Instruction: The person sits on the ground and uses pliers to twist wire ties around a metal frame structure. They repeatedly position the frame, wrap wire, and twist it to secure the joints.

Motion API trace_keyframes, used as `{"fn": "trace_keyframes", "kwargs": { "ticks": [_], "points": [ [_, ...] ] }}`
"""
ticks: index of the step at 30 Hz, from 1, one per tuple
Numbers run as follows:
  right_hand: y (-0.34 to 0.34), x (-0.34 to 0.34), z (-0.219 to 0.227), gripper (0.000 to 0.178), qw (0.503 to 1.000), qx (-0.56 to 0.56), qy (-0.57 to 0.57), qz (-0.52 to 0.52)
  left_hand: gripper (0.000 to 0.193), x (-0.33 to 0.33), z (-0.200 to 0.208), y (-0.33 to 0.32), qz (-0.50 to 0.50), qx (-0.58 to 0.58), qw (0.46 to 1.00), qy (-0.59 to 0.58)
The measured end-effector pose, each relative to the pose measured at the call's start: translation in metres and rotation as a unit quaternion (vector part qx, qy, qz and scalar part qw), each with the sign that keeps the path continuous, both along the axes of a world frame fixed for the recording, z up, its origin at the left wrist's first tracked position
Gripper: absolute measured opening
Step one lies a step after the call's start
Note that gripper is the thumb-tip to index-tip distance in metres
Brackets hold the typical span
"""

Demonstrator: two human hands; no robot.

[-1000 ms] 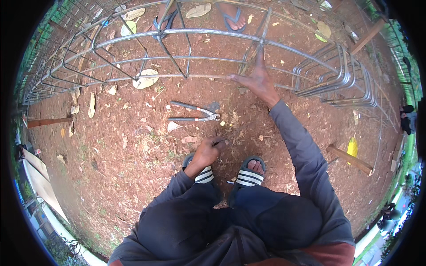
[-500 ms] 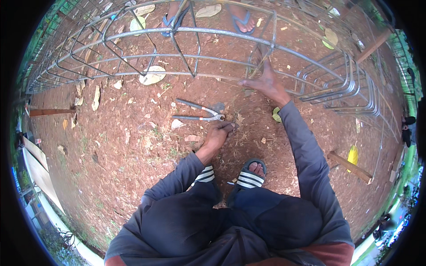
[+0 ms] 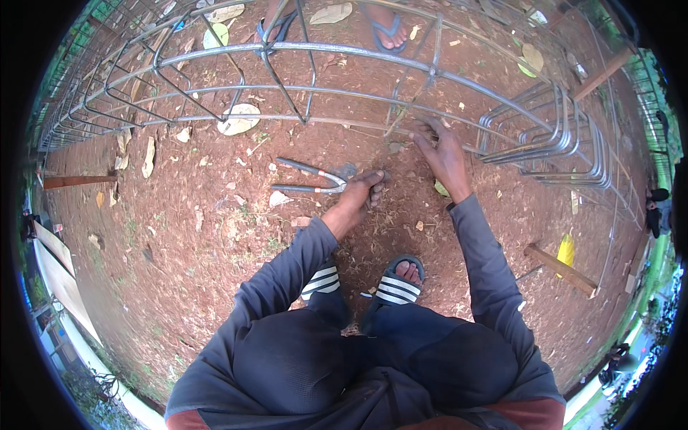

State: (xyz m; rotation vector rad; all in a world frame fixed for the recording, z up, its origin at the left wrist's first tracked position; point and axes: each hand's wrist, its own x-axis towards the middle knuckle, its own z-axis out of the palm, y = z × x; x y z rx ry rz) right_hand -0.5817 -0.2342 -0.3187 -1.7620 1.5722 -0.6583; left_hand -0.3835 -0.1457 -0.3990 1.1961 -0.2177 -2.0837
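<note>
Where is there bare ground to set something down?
The widest patch is the scrap-littered soil between the left sleeve and the wooden stake at left. A smaller one lies between the right sandal and right sleeve. It is crowded where the left hand overlaps the pincers, and along the steel cage, most at its bunched bars on the right.

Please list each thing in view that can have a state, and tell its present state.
Pincers: lying on the soil, handles spread.
Left hand: curled at the pincers' head; whether it grips is unclear.
Right hand: thumb parted from bent fingers, near the steel frame.
Steel frame: assembled, spanning the view.
Bent rods: bunched together.
Striped sandals: worn.
</note>
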Motion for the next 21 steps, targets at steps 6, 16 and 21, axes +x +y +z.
{"fn": "trace_keyframes", "kwargs": {
  "ticks": [6,16,21],
  "points": [
    [-0.03,-0.01,-0.002,0.047,0.993,0.062,-0.037,0.09,0.021,-0.001,0.012,-0.016,-0.008,-0.083,0.996,0.003],
    [-0.035,0.015,0.006,0.031,0.99,0.021,-0.106,0.085,0.024,0.009,0.014,-0.019,-0.044,-0.14,0.985,-0.091],
    [0.001,0.024,-0.016,0.023,0.983,-0.147,-0.106,0.043,0.026,0.008,0.048,-0.008,-0.136,-0.386,0.791,-0.455]
  ]
}}
